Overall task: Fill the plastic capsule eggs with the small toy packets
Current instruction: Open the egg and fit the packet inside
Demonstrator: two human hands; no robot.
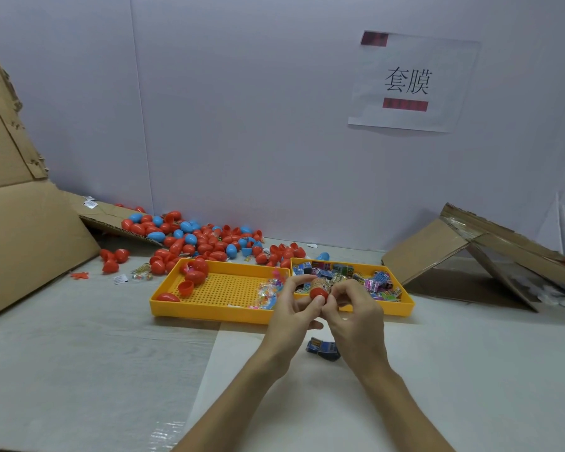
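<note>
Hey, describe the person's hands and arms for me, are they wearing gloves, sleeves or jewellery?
The left hand and right hand are bare: no gloves, and no rings, watch or bracelet visible. Both forearms are uncovered down to the picture's bottom edge; no sleeves in view.

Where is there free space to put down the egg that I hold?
Free: the middle of the left yellow tray, between its red eggs and the clear packets; also the table in front of that tray. Crowded: the right yellow tray, full of colourful packets, and the egg pile behind.
</note>
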